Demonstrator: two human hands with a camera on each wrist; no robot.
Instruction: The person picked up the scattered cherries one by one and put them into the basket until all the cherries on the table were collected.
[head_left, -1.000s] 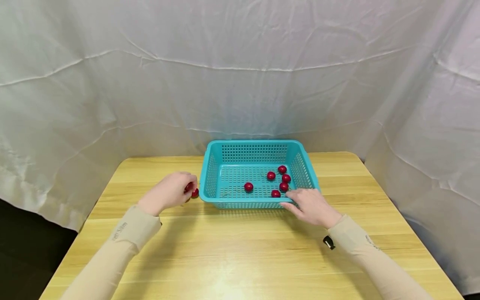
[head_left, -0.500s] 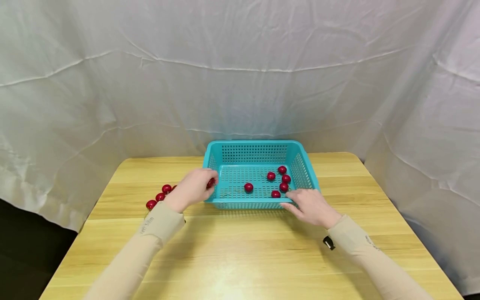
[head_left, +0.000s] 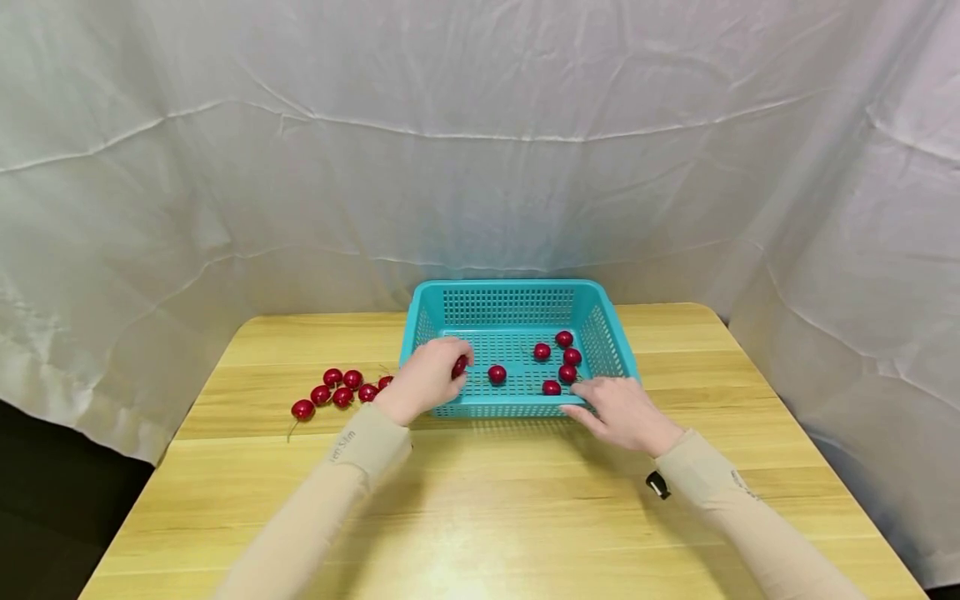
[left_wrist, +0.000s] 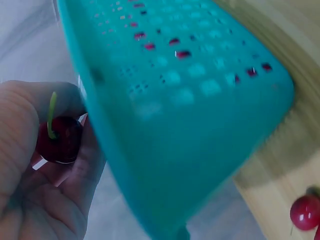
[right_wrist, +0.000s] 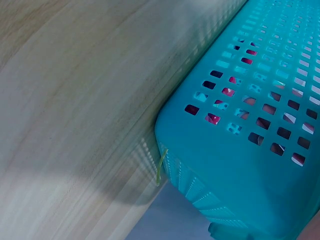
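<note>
My left hand [head_left: 426, 379] is over the left part of the turquoise plastic basket [head_left: 517, 285], thumb and fingers pinching a dark red cherry [head_left: 459, 367]. In the left wrist view that cherry [left_wrist: 60, 139] shows its green stem, just beyond the basket's rim. My right hand [head_left: 622, 412] grips the front right rim, fingers over the inside and thumb outside. Inside the basket lie several cherries, one alone near the middle [head_left: 497, 375] and the others towards the right. Through the basket's holes [right_wrist: 225, 160], the right wrist view gives glimpses of red fruit and fingers.
Left of the basket, several loose cherries [head_left: 342, 397] lie in a cluster on the wooden table [head_left: 480, 500], one with its stem pointing forward. A pale curtain [head_left: 480, 192] hangs behind and at both sides. One thin stem [right_wrist: 161, 167] pokes out through the basket wall.
My left hand has carried the cherry rightward from the table cluster, over the basket's left rim and into the space above it. My right hand and the basket have stayed put.
</note>
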